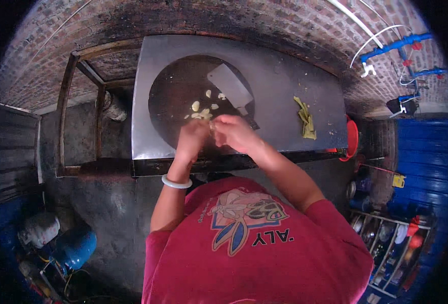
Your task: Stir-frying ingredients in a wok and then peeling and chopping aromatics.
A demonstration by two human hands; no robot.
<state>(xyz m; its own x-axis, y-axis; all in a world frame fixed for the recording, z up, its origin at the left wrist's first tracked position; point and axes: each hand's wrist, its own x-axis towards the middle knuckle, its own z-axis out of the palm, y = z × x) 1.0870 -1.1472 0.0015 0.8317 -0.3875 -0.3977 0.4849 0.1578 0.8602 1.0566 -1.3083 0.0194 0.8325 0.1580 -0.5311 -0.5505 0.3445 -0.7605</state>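
Garlic cloves (195,106) scattered on a dark round chopping board (171,93).
Blue cylinder (75,247) on the grey floor (112,207), then a metal-topped counter (280,76); left hand (193,138) and right hand (232,133) close together over the board, whatever their fingertips grip too small to tell; cleaver (230,85) lying flat beside the cloves, crumpled green strip (305,119) on the counter, red basin (353,138) past its end, blue pipes (396,44) on the brick wall (315,30).
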